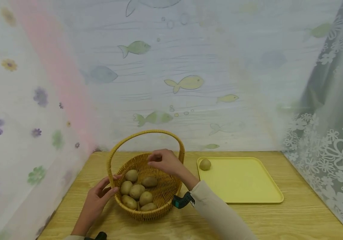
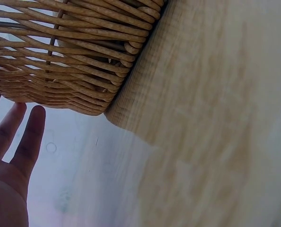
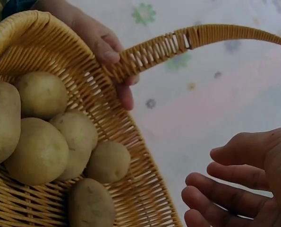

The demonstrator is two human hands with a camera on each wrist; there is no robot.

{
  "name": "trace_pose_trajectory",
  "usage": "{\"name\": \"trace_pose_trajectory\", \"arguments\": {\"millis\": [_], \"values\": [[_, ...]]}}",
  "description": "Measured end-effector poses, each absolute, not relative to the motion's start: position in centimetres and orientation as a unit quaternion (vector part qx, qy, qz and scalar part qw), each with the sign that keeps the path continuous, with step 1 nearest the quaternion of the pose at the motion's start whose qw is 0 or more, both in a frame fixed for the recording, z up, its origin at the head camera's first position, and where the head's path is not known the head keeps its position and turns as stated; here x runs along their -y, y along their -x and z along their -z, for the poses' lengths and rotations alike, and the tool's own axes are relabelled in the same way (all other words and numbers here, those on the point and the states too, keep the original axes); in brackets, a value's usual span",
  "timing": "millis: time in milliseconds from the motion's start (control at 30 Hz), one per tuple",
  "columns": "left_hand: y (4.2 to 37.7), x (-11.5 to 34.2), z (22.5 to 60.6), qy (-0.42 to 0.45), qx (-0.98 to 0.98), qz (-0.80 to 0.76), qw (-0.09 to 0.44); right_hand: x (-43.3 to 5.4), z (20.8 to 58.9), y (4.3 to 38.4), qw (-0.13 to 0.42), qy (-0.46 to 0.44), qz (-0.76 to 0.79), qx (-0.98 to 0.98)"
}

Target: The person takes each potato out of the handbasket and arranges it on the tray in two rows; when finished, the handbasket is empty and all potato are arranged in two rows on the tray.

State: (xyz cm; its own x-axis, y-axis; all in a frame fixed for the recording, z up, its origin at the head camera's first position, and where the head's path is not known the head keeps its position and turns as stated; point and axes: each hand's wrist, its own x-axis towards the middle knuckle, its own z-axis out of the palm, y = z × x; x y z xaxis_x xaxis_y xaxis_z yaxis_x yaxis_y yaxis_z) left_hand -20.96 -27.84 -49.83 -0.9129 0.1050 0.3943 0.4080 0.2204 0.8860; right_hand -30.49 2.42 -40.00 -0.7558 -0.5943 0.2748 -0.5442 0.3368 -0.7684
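Note:
A round wicker basket (image 1: 162, 186) with a tall arched handle (image 1: 147, 132) holds several potatoes (image 1: 137, 192), bunched toward its left and near side. My left hand (image 1: 97, 196) grips the basket's left side where the handle meets the rim, thumb and fingers on either side of it. In the left wrist view its fingers (image 2: 29, 142) reach the wicker wall from outside. Over the basket's far right part hovers my right hand (image 1: 166, 162), its fingers loosely bent. Nothing is between thumb and fingers of this right hand (image 3: 244, 184) in the right wrist view.
To the right of the basket lies a yellow rectangular tray (image 1: 240, 183) with one potato (image 1: 205, 164) in its far left corner. Both are on a wooden table (image 1: 186, 226). Patterned curtains (image 1: 171, 100) enclose the table at the back and sides.

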Motion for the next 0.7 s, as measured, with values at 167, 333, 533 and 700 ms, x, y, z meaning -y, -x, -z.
{"name": "trace_pose_trajectory", "arguments": {"millis": [167, 333, 533, 700], "values": [[21.0, 27.9, 49.9, 0.181, 0.764, 0.607, 0.127, -1.7, 40.3, 31.0, 0.053, 0.34, 0.445, -0.827], [21.2, 28.0, 49.9, 0.187, 0.761, 0.608, 0.125, -1.3, 41.2, 31.6, 0.073, 0.337, 0.439, -0.83], [21.1, 28.0, 49.9, 0.191, 0.757, 0.612, 0.123, -0.8, 42.5, 32.2, 0.114, 0.335, 0.439, -0.826], [21.0, 27.9, 50.0, 0.189, 0.755, 0.615, 0.122, -0.5, 43.1, 32.3, 0.138, 0.319, 0.454, -0.82]]}}
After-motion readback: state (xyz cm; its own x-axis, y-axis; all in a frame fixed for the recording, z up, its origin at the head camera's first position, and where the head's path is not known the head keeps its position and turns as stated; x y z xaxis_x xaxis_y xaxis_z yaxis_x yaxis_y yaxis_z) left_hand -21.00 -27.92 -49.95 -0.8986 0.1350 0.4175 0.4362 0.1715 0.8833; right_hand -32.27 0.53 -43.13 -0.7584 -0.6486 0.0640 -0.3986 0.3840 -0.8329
